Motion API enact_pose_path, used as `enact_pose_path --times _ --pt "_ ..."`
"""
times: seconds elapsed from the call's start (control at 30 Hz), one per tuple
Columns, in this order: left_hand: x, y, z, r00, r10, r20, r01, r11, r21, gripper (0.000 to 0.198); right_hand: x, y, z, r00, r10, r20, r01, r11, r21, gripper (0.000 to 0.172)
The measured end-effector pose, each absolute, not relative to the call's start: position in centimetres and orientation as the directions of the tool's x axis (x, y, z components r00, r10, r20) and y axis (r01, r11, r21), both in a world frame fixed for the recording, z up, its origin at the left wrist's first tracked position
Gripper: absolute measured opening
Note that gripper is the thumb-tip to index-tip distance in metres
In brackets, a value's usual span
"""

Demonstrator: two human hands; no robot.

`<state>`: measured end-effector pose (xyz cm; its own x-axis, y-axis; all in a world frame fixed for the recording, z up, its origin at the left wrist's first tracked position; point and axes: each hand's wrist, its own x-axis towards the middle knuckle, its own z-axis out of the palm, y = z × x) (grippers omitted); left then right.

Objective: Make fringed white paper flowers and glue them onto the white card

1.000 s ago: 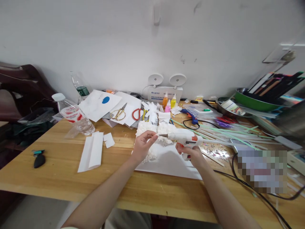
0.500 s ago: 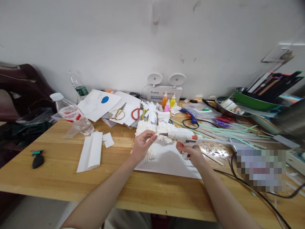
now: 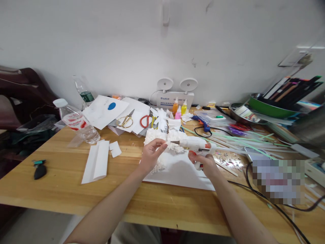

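Observation:
My right hand (image 3: 204, 162) is wrapped round the handle of a white glue gun (image 3: 194, 143) with orange parts. Its metal nozzle points left, a short way from the fingertips of my left hand (image 3: 153, 154). Those fingers are closed in a pinch on what looks like a small scrap of white paper, mostly hidden by them. Beneath both hands lies a white sheet (image 3: 188, 173), with crumpled white paper bits (image 3: 154, 135) covering its left and far parts. A clear glue stick (image 3: 228, 150) extends from the back of the gun.
Folded white paper (image 3: 95, 162), a water bottle (image 3: 81, 125) and black keys (image 3: 40, 172) are on the left. Gold scissors (image 3: 125, 120), red-handled scissors (image 3: 145, 121) and paint bottles (image 3: 178, 113) lie behind. A blue glue gun (image 3: 203, 123), thin sticks and a black cable (image 3: 250, 186) occupy the right.
The glue gun's nozzle has drawn back slightly to the right from my left fingertips. My left hand has barely moved.

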<state>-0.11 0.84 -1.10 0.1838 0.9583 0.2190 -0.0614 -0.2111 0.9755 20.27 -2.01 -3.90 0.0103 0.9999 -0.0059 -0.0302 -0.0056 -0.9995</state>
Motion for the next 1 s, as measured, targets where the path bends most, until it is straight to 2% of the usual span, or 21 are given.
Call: enact_pose_path --times 0.3,0.8,1.0 --pt "-0.07 0.98 -1.23 0.163 0.966 0.200 -0.052 -0.194 0.980 0.015 19.98 -2.44 -3.25 -0.001 0.997 -0.078 -0.037 -0.078 -0.996 0.016" --pt "-0.10 0.91 -1.12 0.138 0.976 0.170 -0.080 -0.160 0.984 0.018 20.13 -2.24 -3.26 0.017 1.000 -0.023 0.041 -0.024 -0.999 0.018" --pt "-0.13 0.91 -1.16 0.152 0.971 0.185 -0.072 -0.176 0.982 0.018 20.12 -2.23 -3.31 0.017 0.999 -0.034 -0.015 -0.033 -0.999 0.017"
